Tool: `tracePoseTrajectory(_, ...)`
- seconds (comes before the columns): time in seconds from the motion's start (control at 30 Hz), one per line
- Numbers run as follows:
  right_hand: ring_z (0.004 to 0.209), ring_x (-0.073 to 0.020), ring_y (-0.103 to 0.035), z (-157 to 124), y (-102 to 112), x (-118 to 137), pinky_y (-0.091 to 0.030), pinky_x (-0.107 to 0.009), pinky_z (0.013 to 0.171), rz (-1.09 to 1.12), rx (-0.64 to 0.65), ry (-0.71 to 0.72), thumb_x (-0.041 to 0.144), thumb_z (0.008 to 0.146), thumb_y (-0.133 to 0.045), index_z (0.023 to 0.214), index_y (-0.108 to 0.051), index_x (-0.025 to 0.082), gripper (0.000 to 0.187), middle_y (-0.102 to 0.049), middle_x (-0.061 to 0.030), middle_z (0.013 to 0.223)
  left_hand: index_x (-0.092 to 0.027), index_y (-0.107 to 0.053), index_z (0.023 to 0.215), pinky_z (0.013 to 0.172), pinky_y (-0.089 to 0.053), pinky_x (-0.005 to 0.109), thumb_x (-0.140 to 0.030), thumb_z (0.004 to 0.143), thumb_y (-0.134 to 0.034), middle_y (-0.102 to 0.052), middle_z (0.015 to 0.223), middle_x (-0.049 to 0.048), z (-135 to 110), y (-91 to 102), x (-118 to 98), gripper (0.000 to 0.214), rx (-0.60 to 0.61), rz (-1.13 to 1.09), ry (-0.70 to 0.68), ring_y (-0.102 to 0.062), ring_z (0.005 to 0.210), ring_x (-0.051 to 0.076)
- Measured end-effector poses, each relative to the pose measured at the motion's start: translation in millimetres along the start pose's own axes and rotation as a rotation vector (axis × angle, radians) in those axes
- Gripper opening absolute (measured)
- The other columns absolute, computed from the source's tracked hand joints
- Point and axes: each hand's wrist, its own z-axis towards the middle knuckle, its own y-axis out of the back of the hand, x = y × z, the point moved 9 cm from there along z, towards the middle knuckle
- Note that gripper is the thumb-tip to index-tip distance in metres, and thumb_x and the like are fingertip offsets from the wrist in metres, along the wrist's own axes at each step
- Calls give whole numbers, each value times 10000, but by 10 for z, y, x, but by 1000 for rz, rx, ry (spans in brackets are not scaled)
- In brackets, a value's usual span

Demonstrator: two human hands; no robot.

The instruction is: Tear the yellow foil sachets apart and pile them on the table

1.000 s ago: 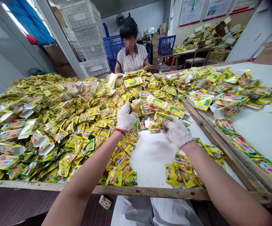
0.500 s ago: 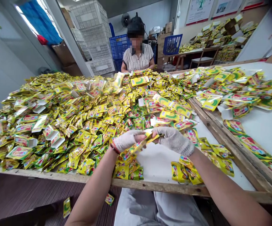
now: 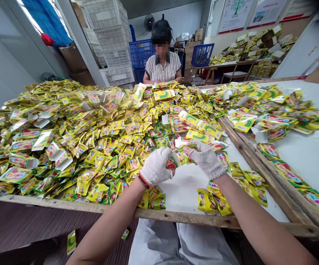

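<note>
My left hand [image 3: 157,166], in a white fingerless-tipped glove, is wrapped round a small printed carton [image 3: 172,161] whose pale end faces right. Gloved the same way, my right hand [image 3: 207,159] pinches yellow-green sachets [image 3: 186,153] between thumb and fingers. The sachets' left end meets the carton's end; whether they are partly inside I cannot tell. Both hands are above the white tabletop [image 3: 180,187]. A large heap of yellow sachets [image 3: 101,147] spreads to the left and behind. Flat yellow cartons [image 3: 200,136] lie just beyond my right hand.
A wooden divider strip [image 3: 255,162] runs along the right, with filled-looking cartons [image 3: 283,119] past it. Small groups of sachets [image 3: 210,202] lie near the wooden front edge [image 3: 181,218]. Across the table sits a person [image 3: 163,68]. White crates [image 3: 107,40] are stacked behind.
My left hand has turned over and now grips a carton with its end facing the right hand. My right hand has shifted slightly right and up, holding sachets against the carton.
</note>
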Motion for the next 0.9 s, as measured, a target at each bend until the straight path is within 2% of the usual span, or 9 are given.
tracePoseTrajectory(0.1, 540, -154, -489, 6, -34, 47, -408, -303, 536, -130, -14, 119, 478, 806, -580, 863, -650, 189, 302, -610, -30, 664, -175, -506, 1209, 916, -496, 407, -361, 660, -626, -578, 1164, 131, -19, -53, -66, 592, -4, -12, -57, -577, 1079, 302)
tracePoseTrajectory(0.2, 590, -175, -529, 20, -49, 8, -419, -311, 581, -202, -26, 136, 463, 835, -552, 853, -655, 200, 283, -635, -44, 692, -178, -489, 1243, 909, -497, 409, -371, 654, -624, -573, 1164, 122, -31, -72, -122, 634, 21, 2, -94, -576, 1069, 297)
tracePoseTrajectory(0.27, 660, -191, -571, 26, -71, 0, -435, -311, 620, -210, -18, 143, 447, 834, -554, 855, -654, 195, 272, -660, -56, 753, -180, -491, 1240, 897, -495, 411, -376, 652, -631, -572, 1151, 117, -28, -72, -132, 635, 35, 46, -72, -581, 1045, 297)
tracePoseTrajectory(0.33, 682, -192, -583, 33, -51, -9, -440, -308, 633, -208, -46, 120, 447, 828, -553, 881, -651, 181, 288, -670, -62, 789, -186, -503, 1209, 873, -492, 417, -404, 661, -640, -576, 1118, 112, -20, -50, -90, 605, 26, 106, 10, -586, 1014, 301)
tracePoseTrajectory(0.43, 622, -174, -554, 37, 53, -47, -427, -295, 599, -189, -136, 29, 468, 822, -552, 898, -645, 169, 322, -653, -48, 732, -195, -506, 1172, 833, -490, 399, -442, 696, -636, -579, 1092, 105, -15, -13, -8, 552, -1, 151, 126, -587, 1000, 297)
tracePoseTrajectory(0.6, 548, -149, -495, -39, 349, 15, -403, -283, 555, -109, -406, 2, 493, 810, -565, 880, -626, 169, 338, -595, -21, 642, -211, -517, 1112, 770, -484, 376, -443, 709, -651, -583, 1052, 92, -2, -44, 13, 485, 23, 195, 128, -588, 957, 286)
tracePoseTrajectory(0.7, 522, -144, -476, -97, 411, 38, -393, -279, 525, -66, -497, 2, 527, 819, -559, 919, -613, 171, 373, -572, -12, 625, -210, -521, 1082, 750, -483, 365, -442, 729, -634, -586, 1030, 91, -8, -63, -6, 437, 8, 178, 130, -589, 943, 280)
tracePoseTrajectory(0.77, 520, -146, -477, -106, 369, 40, -393, -278, 523, -73, -487, 12, 537, 823, -558, 919, -607, 172, 381, -562, -10, 610, -211, -518, 1077, 772, -484, 358, -439, 729, -638, -589, 1051, 93, -16, -77, -28, 433, -16, 136, 127, -590, 957, 272)
tracePoseTrajectory(0.9, 501, -141, -453, -56, 211, 19, -362, -275, 519, -233, -360, 55, 542, 831, -553, 922, -636, 169, 392, -543, 3, 570, -199, -504, 1091, 786, -485, 348, -455, 725, -642, -591, 1064, 99, -32, -63, 32, 467, -87, 36, 171, -586, 970, 261)
